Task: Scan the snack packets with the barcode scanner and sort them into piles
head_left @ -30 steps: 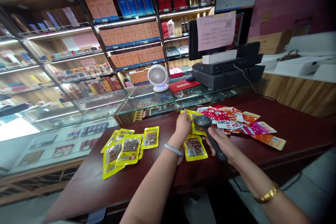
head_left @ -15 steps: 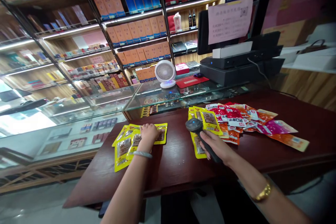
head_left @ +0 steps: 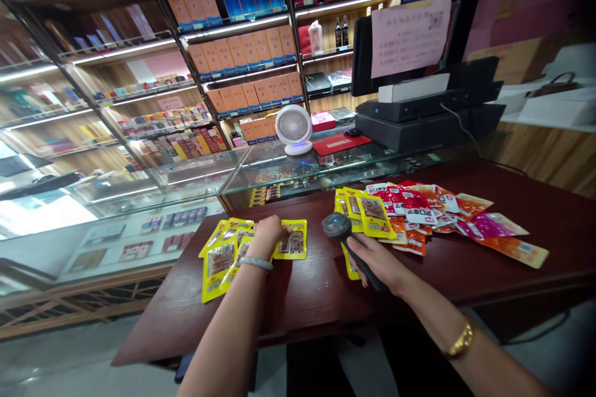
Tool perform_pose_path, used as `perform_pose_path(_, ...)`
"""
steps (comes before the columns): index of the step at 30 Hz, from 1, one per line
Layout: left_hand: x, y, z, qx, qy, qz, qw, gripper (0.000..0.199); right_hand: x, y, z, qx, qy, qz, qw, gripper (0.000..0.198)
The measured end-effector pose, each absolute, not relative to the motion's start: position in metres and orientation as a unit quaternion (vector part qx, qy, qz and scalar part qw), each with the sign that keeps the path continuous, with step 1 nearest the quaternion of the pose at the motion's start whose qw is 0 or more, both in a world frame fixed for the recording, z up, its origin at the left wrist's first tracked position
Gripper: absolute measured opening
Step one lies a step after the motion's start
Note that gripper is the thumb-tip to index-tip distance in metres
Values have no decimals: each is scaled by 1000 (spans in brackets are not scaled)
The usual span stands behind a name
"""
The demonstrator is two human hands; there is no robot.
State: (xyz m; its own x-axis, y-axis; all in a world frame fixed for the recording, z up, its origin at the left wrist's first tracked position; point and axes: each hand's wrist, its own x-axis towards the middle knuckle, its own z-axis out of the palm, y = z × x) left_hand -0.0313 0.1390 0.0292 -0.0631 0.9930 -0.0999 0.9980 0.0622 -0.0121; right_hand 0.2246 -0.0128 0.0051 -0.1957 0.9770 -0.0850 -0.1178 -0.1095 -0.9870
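Note:
My right hand (head_left: 376,257) is wrapped round the handle of a dark barcode scanner (head_left: 338,225), its head tilted up and to the left. At the left of the table, my left hand (head_left: 270,234) grips the near edge of a yellow snack packet (head_left: 293,242) with a clear window; its fingertips are partly hidden. Several more yellow packets (head_left: 218,260) overlap beside and below that hand. Behind the scanner lies another group of yellow packets (head_left: 374,214), some covered by it. Red, white and orange packets (head_left: 421,208) heap up against that group.
The dark red wooden table (head_left: 307,298) meets a glass display counter (head_left: 279,167). On the counter stand a small white fan (head_left: 293,127), a red mat (head_left: 342,144), and a cash register (head_left: 423,118) with a monitor. Shelves of boxed goods (head_left: 242,53) line the wall.
My left hand has moved slightly right, sliding one yellow packet away from the others. The scanner in my right hand has shifted a little to the left.

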Motion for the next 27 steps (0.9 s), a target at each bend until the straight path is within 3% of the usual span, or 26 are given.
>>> perform_pose_path(4, -25, 145, 28, 690, 721, -35, 60, 41, 214, -12, 3, -431, -496, 618, 431, 47)
perform_pose_path(16, 5, 154, -5, 631, 687, 321, 163, 23, 196, -2, 2, -392, -508, 657, 396, 47)
perform_pose_path(27, 44, 186, -7, 593, 663, 368, 271, 31, 205, 9, 6, -429, -473, 641, 425, 45)
